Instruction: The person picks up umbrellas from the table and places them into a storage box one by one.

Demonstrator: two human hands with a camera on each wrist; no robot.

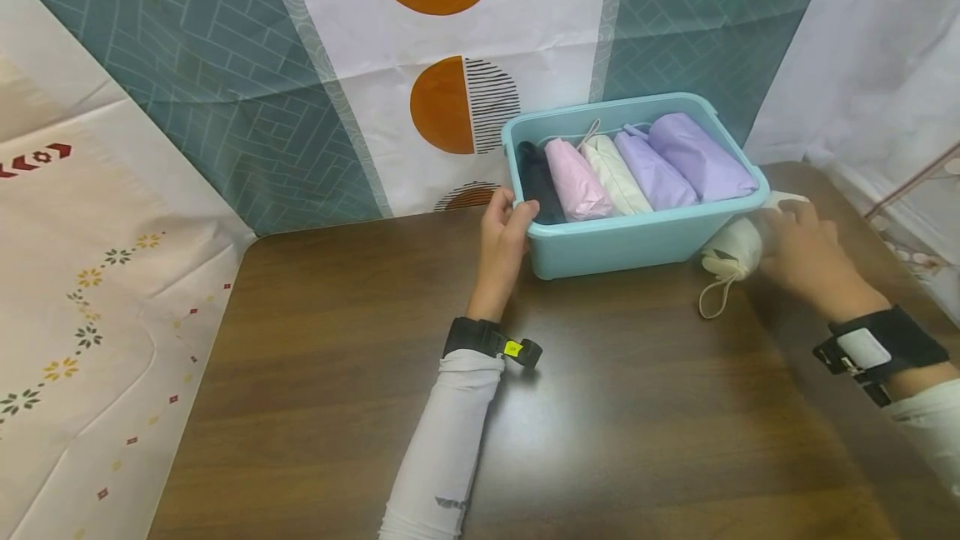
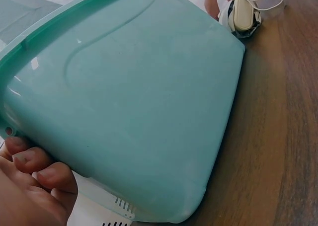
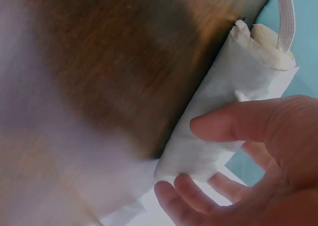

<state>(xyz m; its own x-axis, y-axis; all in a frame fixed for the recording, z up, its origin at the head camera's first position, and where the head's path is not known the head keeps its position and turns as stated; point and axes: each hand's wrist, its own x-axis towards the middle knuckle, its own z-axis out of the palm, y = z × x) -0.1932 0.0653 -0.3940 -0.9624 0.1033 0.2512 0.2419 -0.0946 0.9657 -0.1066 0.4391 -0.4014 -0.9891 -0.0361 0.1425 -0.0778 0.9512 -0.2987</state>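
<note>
On the table a light blue plastic bin (image 1: pixel 611 248) holds a row of folded umbrellas: a black one (image 1: pixel 538 182), a pink one (image 1: pixel 577 182), a cream one (image 1: pixel 615 173) and purple ones (image 1: pixel 701 158). My left hand (image 1: pixel 504 236) grips the bin's left end, thumb on the rim and fingers curled beneath it. Against the bin's right end lies a white folded umbrella (image 3: pixel 213 112), its cream handle and strap (image 2: pixel 243 12) pointing toward me. My right hand (image 3: pixel 258 151) is at this umbrella, thumb across its side and fingers spread loosely around its far end.
The brown wooden table (image 1: pixel 337 373) stretches left and forward of the bin. Patterned cloth (image 1: pixel 450 40) hangs right behind it. A white flowered cloth (image 1: pixel 97 315) borders the left side, and another pale cloth (image 1: pixel 892 90) the right.
</note>
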